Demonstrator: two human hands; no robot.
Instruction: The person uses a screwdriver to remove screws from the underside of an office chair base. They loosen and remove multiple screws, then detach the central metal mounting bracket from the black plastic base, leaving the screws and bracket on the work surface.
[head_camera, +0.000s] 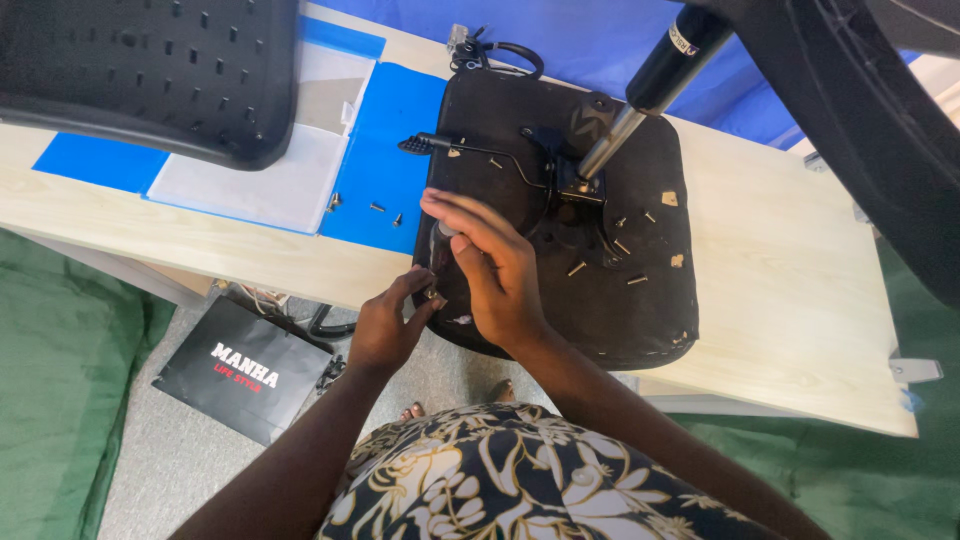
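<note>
1. Head view showed a black seat base (600, 300) lying upside down on a pale wooden table (800, 300), its near edge hanging over the table's front.
2. The right hand (495, 270) rested on the seat base near its left edge, fingers curled around a small grey object that was too hidden to identify.
3. The left hand (385, 325) was at the seat base's near-left rim, thumb and fingers pinched on a small metal part (432, 293) just under the right hand.
4. A gas cylinder (650, 85) rose tilted from the metal mechanism (580, 185) at the seat's middle, with a black lever (470, 150) running left from it.
5. Loose screws (610, 262) lay scattered on the seat's underside; more screws (375, 208) sat on a blue sheet (390, 130) just left of the seat.
6. A black perforated chair back (150, 75) lay at the table's far left, and a black bag (240, 370) stood on the floor below.
</note>
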